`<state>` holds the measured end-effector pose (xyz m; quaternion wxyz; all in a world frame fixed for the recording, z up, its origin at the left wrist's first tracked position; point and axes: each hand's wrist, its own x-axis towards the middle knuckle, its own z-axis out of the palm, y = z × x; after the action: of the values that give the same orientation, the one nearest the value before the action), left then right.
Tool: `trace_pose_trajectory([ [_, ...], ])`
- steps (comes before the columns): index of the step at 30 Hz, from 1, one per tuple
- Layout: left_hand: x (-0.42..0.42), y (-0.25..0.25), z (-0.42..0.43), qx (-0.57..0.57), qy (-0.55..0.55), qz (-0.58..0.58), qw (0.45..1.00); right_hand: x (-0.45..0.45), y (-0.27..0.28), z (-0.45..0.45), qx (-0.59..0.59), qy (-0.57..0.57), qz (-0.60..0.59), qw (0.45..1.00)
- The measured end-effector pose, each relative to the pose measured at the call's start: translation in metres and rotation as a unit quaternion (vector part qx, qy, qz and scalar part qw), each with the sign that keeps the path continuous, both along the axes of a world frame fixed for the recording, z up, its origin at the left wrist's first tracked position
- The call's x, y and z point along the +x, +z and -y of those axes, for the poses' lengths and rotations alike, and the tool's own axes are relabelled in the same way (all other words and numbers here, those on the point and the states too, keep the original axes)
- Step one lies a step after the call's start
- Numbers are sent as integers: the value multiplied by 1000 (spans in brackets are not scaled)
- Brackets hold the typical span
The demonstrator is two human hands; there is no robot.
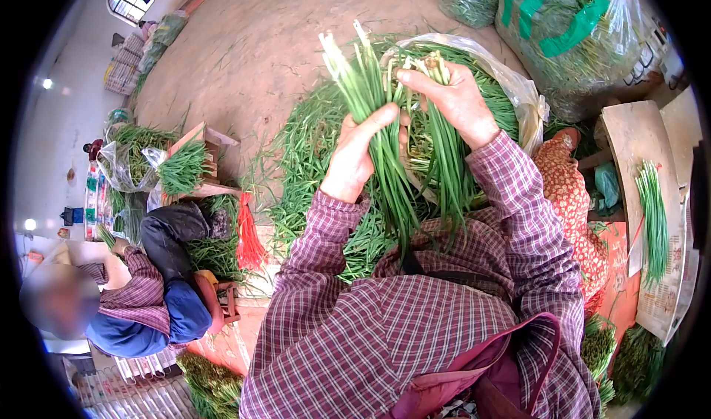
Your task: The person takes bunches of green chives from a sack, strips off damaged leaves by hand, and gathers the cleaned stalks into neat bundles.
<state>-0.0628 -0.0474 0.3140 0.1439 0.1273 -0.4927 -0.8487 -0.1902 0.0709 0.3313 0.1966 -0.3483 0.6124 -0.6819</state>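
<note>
My left hand [351,156] is closed around a bunch of garlic chives [363,93], their pale stem ends pointing up and the green leaves hanging down. To its right, my right hand [463,108] pinches a smaller bunch of chives [446,156] near the stem ends, leaves drooping below. The two bunches are close together at the top. Beneath both hands lies a large heap of loose chives [307,152], partly on a clear plastic sheet [527,97]. My forearms and the bunches hide some of the heap.
At the left a co-worker [141,293] sits on a low stool near a wooden stand [211,149] holding chives. Red ties [249,234] hang from that stand. A stuffed plastic bag [570,41] stands at upper right. Tied chives [652,219] lie on a board [629,138] at right.
</note>
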Motion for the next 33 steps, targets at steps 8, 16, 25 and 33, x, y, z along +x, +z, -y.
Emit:
trace_pose_trajectory([
  [8,1,-6,5,37,20,27,999,2,2,-7,-6,38,77,996],
  [16,-5,-15,12,-46,108,-1,993,-5,-12,-5,-64,-10,127,990],
  [25,-1,-7,25,44,31,51,997,-14,-2,-20,-39,-24,185,982],
  [33,-5,-1,19,38,-6,33,999,-12,-5,-14,-2,17,157,987],
])
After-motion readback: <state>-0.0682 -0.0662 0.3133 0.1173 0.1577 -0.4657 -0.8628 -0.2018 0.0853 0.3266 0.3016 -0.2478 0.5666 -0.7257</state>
